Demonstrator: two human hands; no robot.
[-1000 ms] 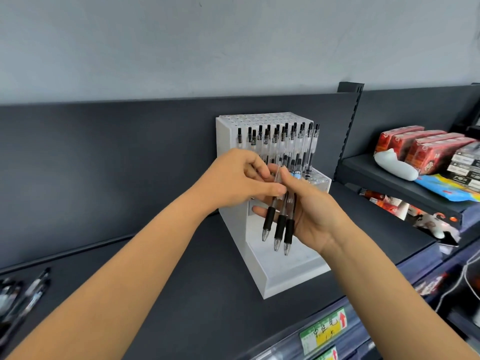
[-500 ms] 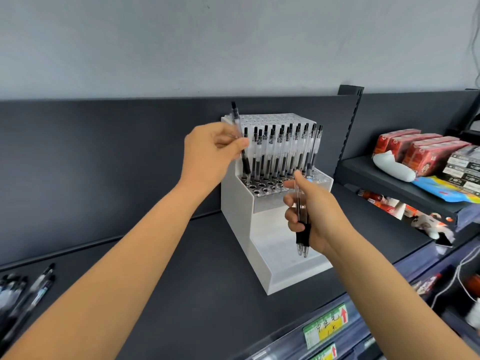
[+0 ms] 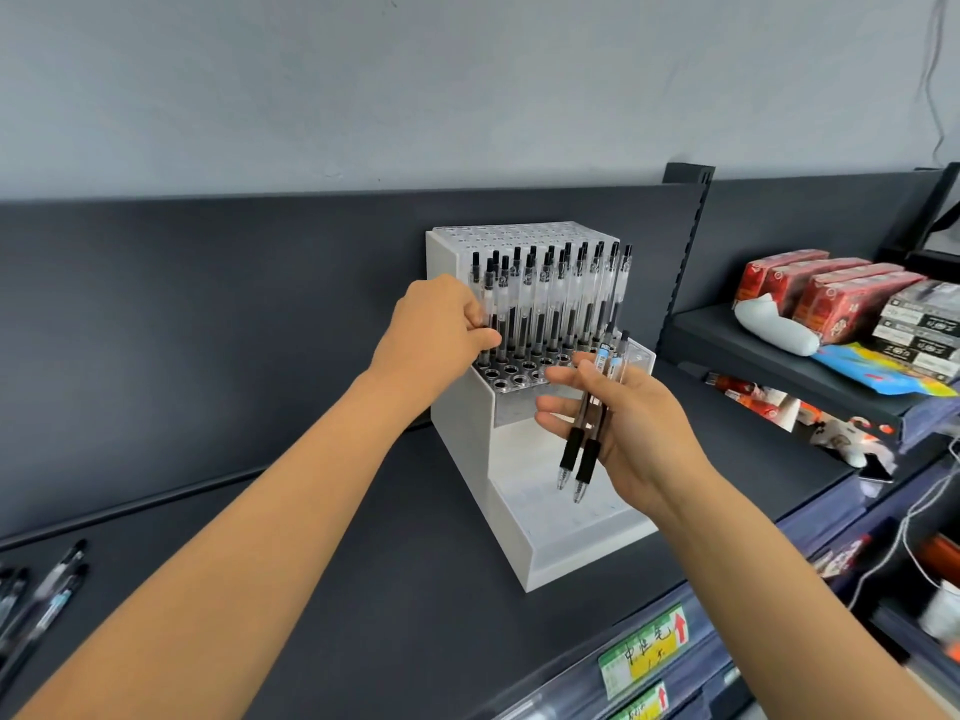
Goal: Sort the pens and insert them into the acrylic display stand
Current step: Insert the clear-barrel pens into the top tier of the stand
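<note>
- Head view: the left hand (image 3: 441,330) pinches the leftmost pen (image 3: 489,296) with thumb and fingertips. That pen stands upright in the acrylic stand (image 3: 467,407), tip in a hole, at the left end of the filled rows.
- The right hand (image 3: 628,433) is just right of and nearer than the left, its fingers loosely spread. The thumb appears to pin two spare pens (image 3: 587,433) against the palm.
- The spare pens' long axis runs steeply, tips down and near, clicker ends up towards the stand.
- The empty holes (image 3: 514,368) lie between the hands, just beyond the right fingertips.
- Likely next move: the left hand, which is nearer the holes, reaches right and down for a spare pen.
</note>
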